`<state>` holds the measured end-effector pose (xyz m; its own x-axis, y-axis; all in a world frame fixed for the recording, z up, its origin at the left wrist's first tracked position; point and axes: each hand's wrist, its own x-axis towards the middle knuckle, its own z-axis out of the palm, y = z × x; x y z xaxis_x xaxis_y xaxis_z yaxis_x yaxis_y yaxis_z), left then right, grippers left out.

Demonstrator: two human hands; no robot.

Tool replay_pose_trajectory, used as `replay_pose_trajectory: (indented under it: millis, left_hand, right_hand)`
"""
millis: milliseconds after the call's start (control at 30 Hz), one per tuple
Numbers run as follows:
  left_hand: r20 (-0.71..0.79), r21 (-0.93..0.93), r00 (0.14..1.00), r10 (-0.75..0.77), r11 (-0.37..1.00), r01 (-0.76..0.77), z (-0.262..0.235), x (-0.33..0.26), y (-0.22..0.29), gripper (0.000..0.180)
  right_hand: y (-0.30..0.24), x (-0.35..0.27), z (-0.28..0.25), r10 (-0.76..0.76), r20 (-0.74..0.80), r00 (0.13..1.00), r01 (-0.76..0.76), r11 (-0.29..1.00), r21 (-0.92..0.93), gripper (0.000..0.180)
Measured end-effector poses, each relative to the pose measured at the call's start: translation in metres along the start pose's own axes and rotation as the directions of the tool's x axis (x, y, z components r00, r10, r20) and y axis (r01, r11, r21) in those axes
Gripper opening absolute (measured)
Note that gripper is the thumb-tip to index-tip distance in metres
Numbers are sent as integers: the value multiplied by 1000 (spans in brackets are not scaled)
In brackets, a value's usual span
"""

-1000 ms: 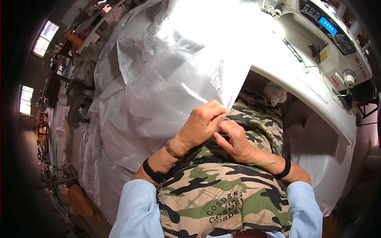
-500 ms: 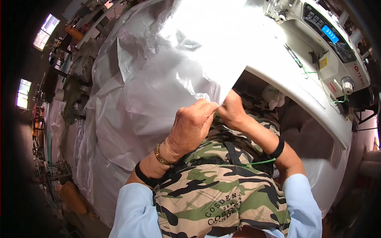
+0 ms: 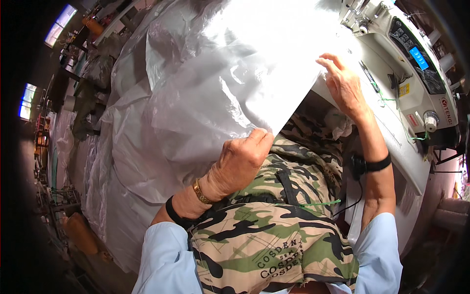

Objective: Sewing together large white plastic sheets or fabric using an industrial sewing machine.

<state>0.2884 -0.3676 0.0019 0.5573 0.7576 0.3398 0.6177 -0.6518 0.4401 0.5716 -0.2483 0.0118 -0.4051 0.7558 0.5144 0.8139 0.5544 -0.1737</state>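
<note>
A large sheet of thin, shiny whitish plastic film [image 3: 196, 98] spreads in front of me, its straight edge slanting up toward the sewing machine. My left hand [image 3: 245, 157] pinches that edge near its lower corner, just above my camouflage apron [image 3: 264, 235]. Farther up the same edge, beside the machine bed, my right hand [image 3: 345, 88] has bent fingers set apart, the tips at the film. Whether those fingertips press on it is hard to tell in the glare.
A white sewing machine [image 3: 416, 73] with a lit blue display stands at the right on a pale table [image 3: 411, 166]. Dark tweezers [image 3: 369, 77] and green thread [image 3: 391, 100] lie by it. Cluttered shelves [image 3: 58, 196] line the far left.
My right hand has left the spot beside my left hand and moved up and right along the film's edge. The left hand keeps its pinch, and the edge is now drawn straighter.
</note>
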Motion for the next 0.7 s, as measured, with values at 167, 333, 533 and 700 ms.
replay_pose_trajectory:
  millis: [167,333,533,700]
  left_hand:
    - [-33,-3,998,45,999,-45,4,-7,0,40]
    - [-36,-32,998,54,998,-55,8,-13,-5,58]
    - [-57,-195,997,-60,980,48,21,-9,-9,46]
    - [59,-295,998,-11,955,28,37,6,-14,34]
  right_hand:
    - [32,17,19,-44,19,999,44,999,23,16]
    - [38,23,22,-3,107,994,-3,998,58,7]
    - [45,27,32,50,81,995,-52,998,28,17]
    - [50,23,40,229,-81,970,-237,965,-110,20]
